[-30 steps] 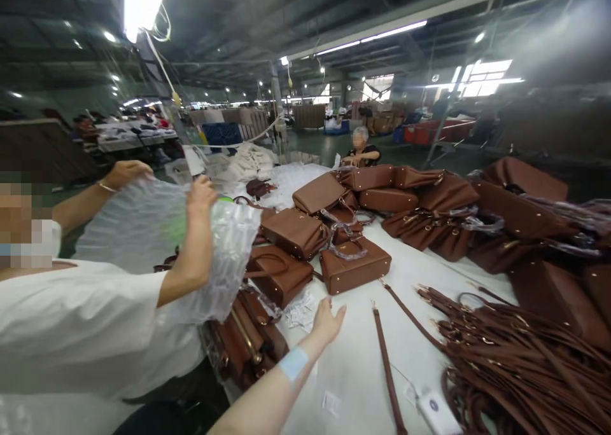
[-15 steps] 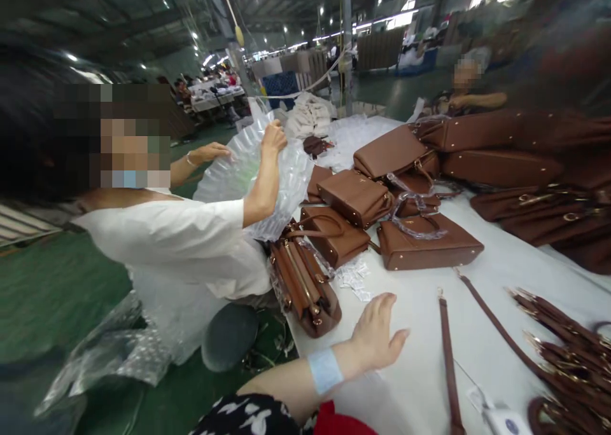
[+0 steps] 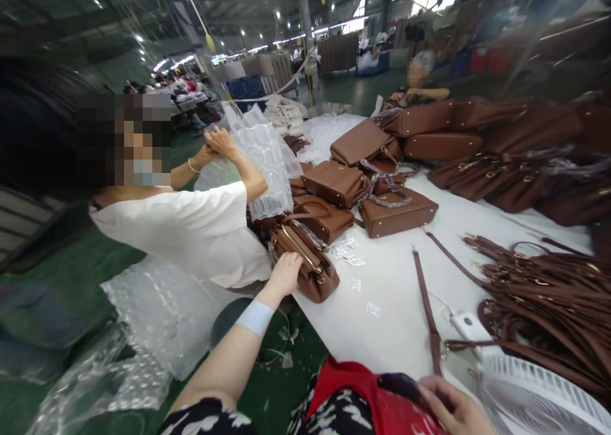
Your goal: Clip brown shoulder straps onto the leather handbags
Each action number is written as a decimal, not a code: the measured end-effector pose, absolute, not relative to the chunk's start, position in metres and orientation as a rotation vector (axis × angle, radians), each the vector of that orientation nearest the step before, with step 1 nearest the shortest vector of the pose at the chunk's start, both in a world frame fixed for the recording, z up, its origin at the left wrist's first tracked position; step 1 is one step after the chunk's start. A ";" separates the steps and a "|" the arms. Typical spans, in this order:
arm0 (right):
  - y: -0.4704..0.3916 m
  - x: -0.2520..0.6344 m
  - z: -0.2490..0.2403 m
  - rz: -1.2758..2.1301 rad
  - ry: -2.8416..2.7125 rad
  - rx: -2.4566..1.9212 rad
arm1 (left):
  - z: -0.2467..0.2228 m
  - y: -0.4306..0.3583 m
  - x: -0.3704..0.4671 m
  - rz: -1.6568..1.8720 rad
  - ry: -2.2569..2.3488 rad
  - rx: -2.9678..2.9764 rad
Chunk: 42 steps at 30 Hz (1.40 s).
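My left hand (image 3: 286, 275) is on the near side of a brown handbag (image 3: 322, 281), its fingers bent over the top edge. That bag stands at the table's left edge, its gold zipper facing up. Low in the view, my right hand (image 3: 456, 408) is at the front of my red apron (image 3: 344, 381), with its fingers curled. Beside those fingertips lies a dark piece (image 3: 401, 384); what the hand holds is hidden. Small white packets (image 3: 356, 285) are scattered on the white table (image 3: 367, 333) right of the bag.
More brown handbags (image 3: 401, 212) are piled across the table. Brown straps (image 3: 539, 289) lie in a heap at right, near a white fan (image 3: 529, 390) and a small white device (image 3: 470, 330). At left, a co-worker in a white top (image 3: 200, 231) handles clear plastic air cushioning (image 3: 267, 161).
My left hand has moved left from over the table onto the handbag. My right hand has come into view. The co-worker's hands have come together on the plastic, and my view has turned right.
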State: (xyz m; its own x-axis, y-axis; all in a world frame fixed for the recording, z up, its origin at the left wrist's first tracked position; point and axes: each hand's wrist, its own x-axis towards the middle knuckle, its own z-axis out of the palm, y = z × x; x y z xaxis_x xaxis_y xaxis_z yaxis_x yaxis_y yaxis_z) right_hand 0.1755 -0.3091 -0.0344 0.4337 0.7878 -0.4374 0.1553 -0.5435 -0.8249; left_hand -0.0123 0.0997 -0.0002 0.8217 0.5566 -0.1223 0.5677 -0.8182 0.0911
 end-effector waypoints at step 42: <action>-0.594 0.195 -0.077 0.250 0.668 -2.551 | 0.021 -0.144 0.130 0.267 -0.098 2.652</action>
State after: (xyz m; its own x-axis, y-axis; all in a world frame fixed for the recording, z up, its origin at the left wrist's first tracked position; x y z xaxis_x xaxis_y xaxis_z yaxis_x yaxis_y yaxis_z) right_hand 0.1951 -0.5936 -0.0773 0.8636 -0.4120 -0.2906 -0.5015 -0.7613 -0.4110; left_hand 0.1296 -0.1445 0.0206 0.9785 -0.0231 0.2048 -0.1145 -0.8872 0.4469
